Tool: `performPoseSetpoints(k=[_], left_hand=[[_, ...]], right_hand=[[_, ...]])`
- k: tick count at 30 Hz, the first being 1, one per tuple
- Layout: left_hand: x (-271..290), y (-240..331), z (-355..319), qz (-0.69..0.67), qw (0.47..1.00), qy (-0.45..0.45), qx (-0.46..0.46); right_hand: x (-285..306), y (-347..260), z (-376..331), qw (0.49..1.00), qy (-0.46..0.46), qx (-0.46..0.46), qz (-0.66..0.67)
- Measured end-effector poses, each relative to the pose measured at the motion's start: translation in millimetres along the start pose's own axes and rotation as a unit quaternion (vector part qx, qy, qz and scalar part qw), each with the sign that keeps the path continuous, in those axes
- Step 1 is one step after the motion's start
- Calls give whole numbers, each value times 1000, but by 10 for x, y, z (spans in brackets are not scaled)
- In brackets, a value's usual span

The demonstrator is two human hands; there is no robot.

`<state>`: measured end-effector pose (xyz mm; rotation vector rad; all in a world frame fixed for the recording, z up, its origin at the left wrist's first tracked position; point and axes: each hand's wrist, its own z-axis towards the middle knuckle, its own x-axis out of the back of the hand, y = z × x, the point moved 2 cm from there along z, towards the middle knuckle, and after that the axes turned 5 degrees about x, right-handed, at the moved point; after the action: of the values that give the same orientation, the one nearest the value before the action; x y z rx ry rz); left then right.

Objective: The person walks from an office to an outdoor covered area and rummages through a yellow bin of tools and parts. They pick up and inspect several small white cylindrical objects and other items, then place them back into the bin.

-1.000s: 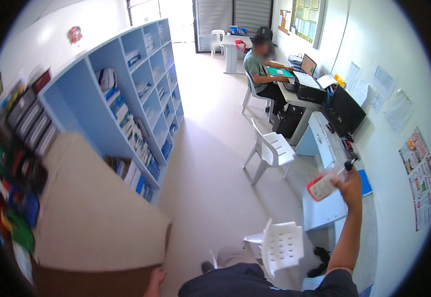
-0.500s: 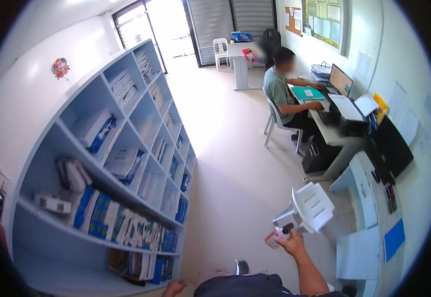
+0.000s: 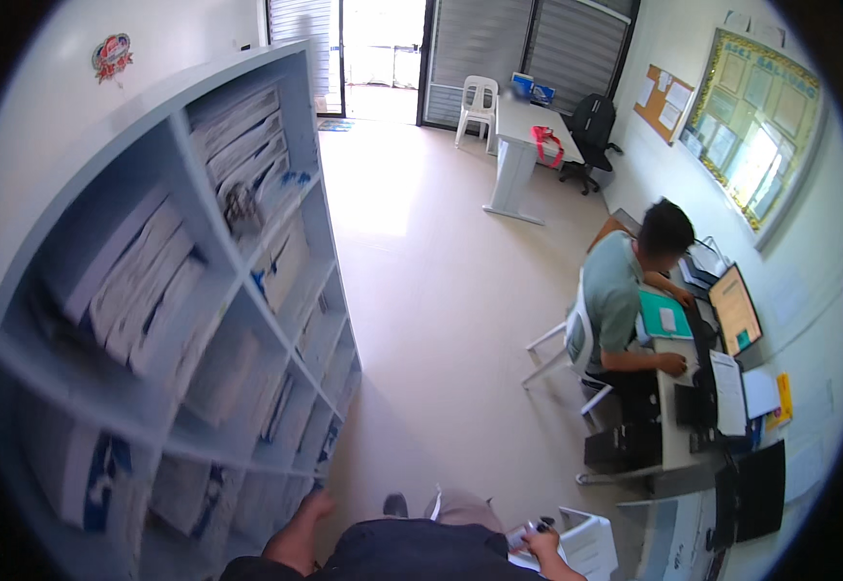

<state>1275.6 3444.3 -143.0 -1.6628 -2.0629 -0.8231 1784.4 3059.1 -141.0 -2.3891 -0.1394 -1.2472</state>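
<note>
My right hand (image 3: 543, 544), at the lower middle of the view, is closed round a small transparent bottle (image 3: 518, 538) with a black cap and a pinkish label. A white plastic stool or chair (image 3: 591, 544) is just behind and beside that hand. My left hand (image 3: 318, 505) hangs low by the end of the grey-blue shelf unit (image 3: 233, 232). Its fingers are blurred, and whether it touches the shelf I cannot tell. Bundled papers and folders (image 3: 141, 281) fill the shelf's compartments.
A seated person (image 3: 615, 300) works at a desk on the right with a laptop (image 3: 734, 308) and a green folder (image 3: 665, 317). A black computer case (image 3: 623, 445) stands below. Farther off are a white table (image 3: 528, 126), a white chair (image 3: 478, 108) and a black office chair (image 3: 591, 136).
I have moved forward along the shelf, so the seated person and far table appear nearer. My right hand, still with the bottle, is lower in view; the left shows more.
</note>
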Motion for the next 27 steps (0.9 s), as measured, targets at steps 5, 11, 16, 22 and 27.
performPoseSetpoints(k=[5,11,16,22,27], left_hand=[[2438,2984,1595,-167,947,121,-247],[3691,4501,2872,-208,946,122,-218],[3614,4155,3817,-6,996,-6,-91],[3400,3269,4580,-30,974,-150,167],[4378,3613,5463,4,940,-298,164]], right_hand=[[106,-449,637,982,-121,-27,-146],[781,-2606,2491,975,-138,-139,-104],[1384,-4954,4671,997,11,30,-67],[2273,-7970,7186,948,101,281,111],[2590,-9378,8274,946,88,172,262]])
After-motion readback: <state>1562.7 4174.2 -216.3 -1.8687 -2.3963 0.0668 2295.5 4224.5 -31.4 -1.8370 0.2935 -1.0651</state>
